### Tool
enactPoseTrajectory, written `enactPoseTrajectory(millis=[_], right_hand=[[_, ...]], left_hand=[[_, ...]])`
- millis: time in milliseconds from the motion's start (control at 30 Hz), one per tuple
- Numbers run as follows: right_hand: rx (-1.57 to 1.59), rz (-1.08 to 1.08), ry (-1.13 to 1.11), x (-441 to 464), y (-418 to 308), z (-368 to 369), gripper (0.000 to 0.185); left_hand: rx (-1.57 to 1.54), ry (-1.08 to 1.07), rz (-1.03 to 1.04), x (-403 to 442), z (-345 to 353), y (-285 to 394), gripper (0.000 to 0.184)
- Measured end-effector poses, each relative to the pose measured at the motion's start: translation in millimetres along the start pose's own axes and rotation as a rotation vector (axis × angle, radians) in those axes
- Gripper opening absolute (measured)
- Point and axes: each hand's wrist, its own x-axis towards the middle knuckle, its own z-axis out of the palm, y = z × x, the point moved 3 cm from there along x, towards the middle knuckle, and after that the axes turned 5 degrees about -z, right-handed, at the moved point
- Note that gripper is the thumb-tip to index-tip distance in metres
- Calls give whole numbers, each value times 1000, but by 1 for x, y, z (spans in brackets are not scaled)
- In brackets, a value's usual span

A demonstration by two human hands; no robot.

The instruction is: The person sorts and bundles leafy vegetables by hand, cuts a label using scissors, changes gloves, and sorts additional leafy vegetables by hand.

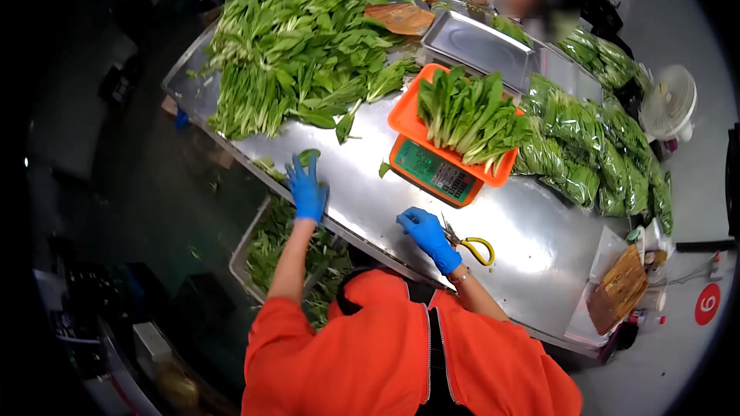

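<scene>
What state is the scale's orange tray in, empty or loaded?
Loaded: a pile of leafy greens lies in the orange tray.

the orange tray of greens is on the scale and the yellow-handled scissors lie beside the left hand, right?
Not quite: in the head view, the yellow-handled scissors lie beside the right hand, not the left hand. The orange tray of greens is indeed on the scale.
</scene>
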Motion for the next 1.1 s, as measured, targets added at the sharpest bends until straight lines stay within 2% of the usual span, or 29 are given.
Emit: enactPoseTrajectory(millis=[33,100,133,167,233,300,367,400,500,567,600,667,700,733,767,800,833,900,967,1000,1067,1100], right_hand=[[6,-4,3,2,1,6,21],[-159,-101,85,17,5,16,21],[-140,-114,107,26,-2,22,21],[-123,-138,135,41,-12,27,22],[-263,-222,167,72,-24,43,25],[-282,-370,194,113,-32,62,30],[-452,-390,180,158,-44,78,41],[-546,-461,227,179,-50,83,44],[-729,-262,202,223,-78,96,54],[-857,-237,192,239,-76,107,53],[-983,-215,175,247,-72,112,53],[-868,-272,319,257,-55,119,35],[-777,-323,390,256,-44,118,28],[-629,-278,441,252,-39,117,19],[-634,-270,446,244,-35,118,19],[-332,-155,388,234,-25,121,19],[-30,-41,327,221,-16,126,19],[-115,-164,38,171,-58,137,25],[1,-274,-416,140,-77,143,29],[0,-275,-405,137,-81,137,29],[174,-36,-362,130,-79,126,31],[71,-10,-242,135,-80,115,29]], left_hand=[[54,10,0,12,1,-2,62],[-175,9,-22,31,23,-21,48],[-103,85,61,37,23,-25,37],[-115,89,55,43,28,-35,37],[-318,-38,108,55,41,-57,28],[-381,-36,107,58,32,-75,23],[-507,60,136,60,-3,-93,27],[-486,122,76,56,-28,-104,29],[-276,221,-14,41,-76,-161,32],[53,-129,-318,28,-74,-210,38],[53,-132,-309,31,-71,-214,38],[9,98,-162,46,-68,-214,45],[-240,100,-46,66,-70,-191,39],[-457,13,-76,86,-65,-167,36],[-824,-159,-166,107,-48,-139,34],[-1015,-194,-15,128,-26,-112,33],[-902,-108,136,147,-6,-85,31],[-775,-30,349,181,36,-41,30],[-581,34,350,206,71,-16,28],[-585,32,360,218,78,-9,28],[-222,-123,347,231,97,-3,21],[-221,-128,356,233,95,-3,21]])
